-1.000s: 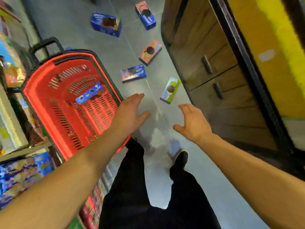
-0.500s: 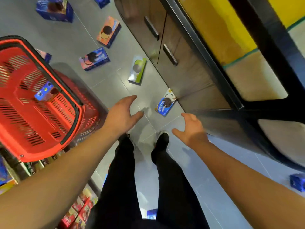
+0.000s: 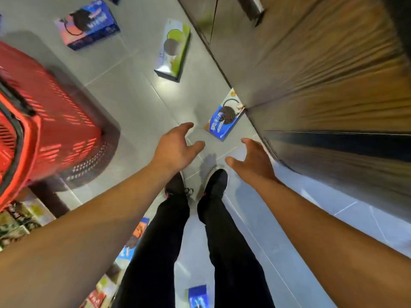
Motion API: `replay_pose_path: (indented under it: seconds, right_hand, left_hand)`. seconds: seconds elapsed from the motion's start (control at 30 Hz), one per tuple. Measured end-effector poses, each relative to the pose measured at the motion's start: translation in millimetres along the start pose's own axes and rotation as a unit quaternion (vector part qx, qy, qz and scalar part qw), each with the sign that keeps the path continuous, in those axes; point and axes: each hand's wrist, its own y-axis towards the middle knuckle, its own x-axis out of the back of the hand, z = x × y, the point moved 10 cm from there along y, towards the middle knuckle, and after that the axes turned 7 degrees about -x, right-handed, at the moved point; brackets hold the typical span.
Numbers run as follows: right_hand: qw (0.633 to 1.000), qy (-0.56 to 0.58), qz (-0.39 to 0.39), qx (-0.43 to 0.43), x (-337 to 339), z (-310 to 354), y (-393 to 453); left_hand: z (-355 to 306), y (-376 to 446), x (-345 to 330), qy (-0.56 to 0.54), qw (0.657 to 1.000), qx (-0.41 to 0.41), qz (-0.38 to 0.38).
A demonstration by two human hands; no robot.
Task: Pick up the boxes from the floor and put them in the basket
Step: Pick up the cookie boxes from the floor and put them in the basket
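Grey floor tiles (image 3: 124,101) carry scattered boxes. Both hands, left hand (image 3: 175,147) and right hand (image 3: 253,163), hover empty with fingers spread, likely readying to grab the blue box (image 3: 224,116) at centre frame beside the cabinet (image 3: 322,74). Red basket (image 3: 44,121) waits at left.

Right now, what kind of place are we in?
Probably a shop aisle: a red basket, packaged goods on shelves, and snack boxes like the blue box on the tiled floor.
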Motion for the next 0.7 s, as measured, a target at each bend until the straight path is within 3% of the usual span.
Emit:
replay_pose_path:
  seconds: [0.17,0.37,0.5,0.7]
  right_hand:
    - [1.000,-0.008,0.017,-0.011,-70,-24,83]
    - [1.000,0.012,-0.018,-0.022,-132,-54,189]
    - [0.993,0.090,-0.052,-0.060,-158,-72,248]
    - [0.978,0.168,-0.087,-0.082,-172,-82,294]
  left_hand:
    - [62,64,-70,0.003,1.000,0.007,0.022]
    - [123,155,-147,0.044,0.998,-0.020,0.042]
    - [139,205,-200,0.037,0.996,-0.055,0.062]
    - [144,250,-247,-0.100,0.989,-0.065,0.086]
